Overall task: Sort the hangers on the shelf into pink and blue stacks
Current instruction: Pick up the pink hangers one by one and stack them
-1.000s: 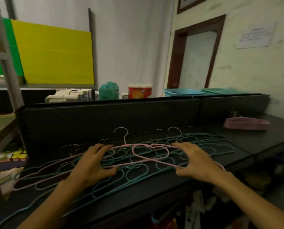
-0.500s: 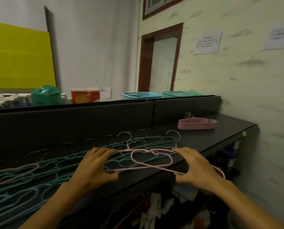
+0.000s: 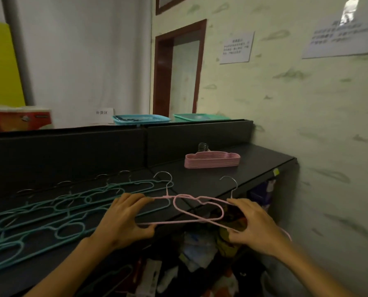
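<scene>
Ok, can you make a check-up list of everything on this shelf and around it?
Surface: dark shelf, mostly bare on the right.
Job's things: pink hangers held in both hands; pink stack at the back right; blue hangers spread on the left.
Clutter: jumbled items below the shelf.
Hands: left hand and right hand each grip the pink hangers.
Cables: nothing seen.
Surroundings: blue basket, green tray, doorway, wall notices.
</scene>
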